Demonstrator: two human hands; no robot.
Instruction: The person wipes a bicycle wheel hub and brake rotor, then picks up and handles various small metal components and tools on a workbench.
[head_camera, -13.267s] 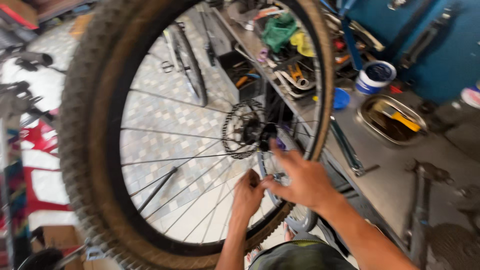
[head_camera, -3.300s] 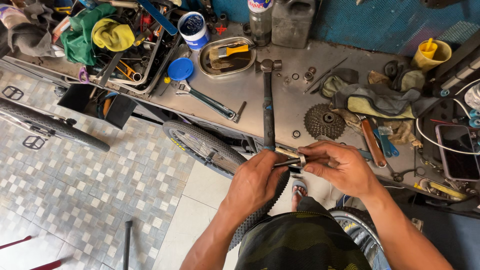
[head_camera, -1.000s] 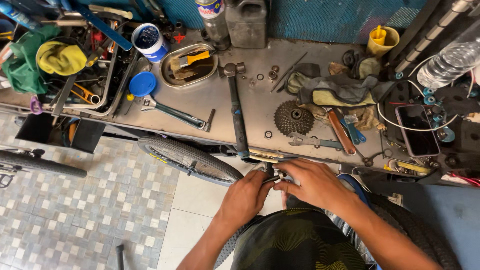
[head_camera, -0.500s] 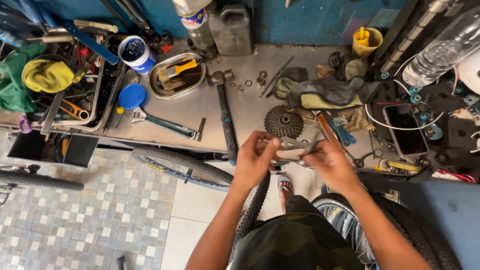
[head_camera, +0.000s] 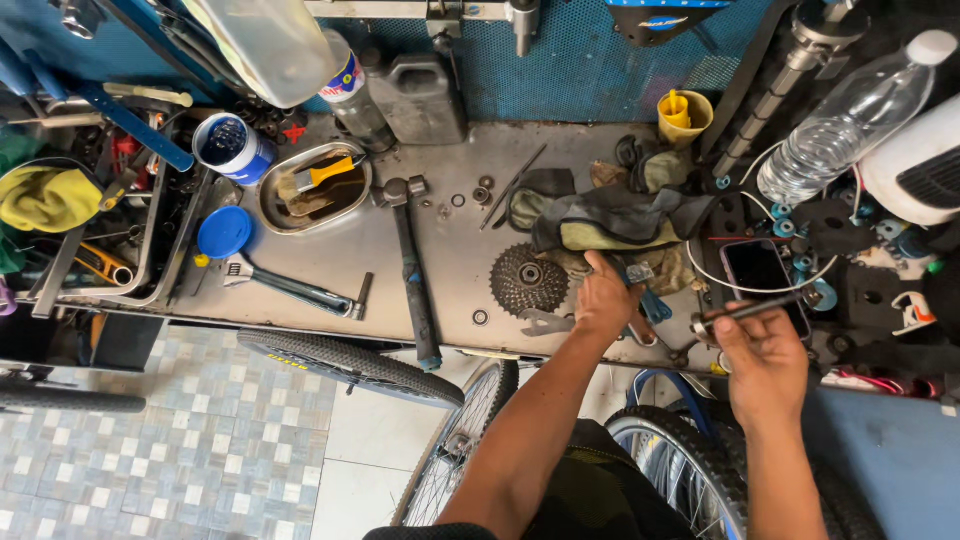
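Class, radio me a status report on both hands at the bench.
Left hand reaching among tools beside cassette. Right hand gripping thin metal rod. Nothing blocking.

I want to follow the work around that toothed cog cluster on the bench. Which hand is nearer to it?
The left hand. It rests on the bench just right of the cog cluster, almost touching it. The right hand is farther right, off the bench edge, holding a thin metal rod.

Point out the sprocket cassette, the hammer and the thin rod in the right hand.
Sprocket cassette (head_camera: 528, 279), head view, on its toothed top face.
Hammer (head_camera: 414, 285), head view, on the middle of its dark handle.
Thin rod (head_camera: 755, 309), head view, mid-shaft, above the right hand (head_camera: 768, 362).
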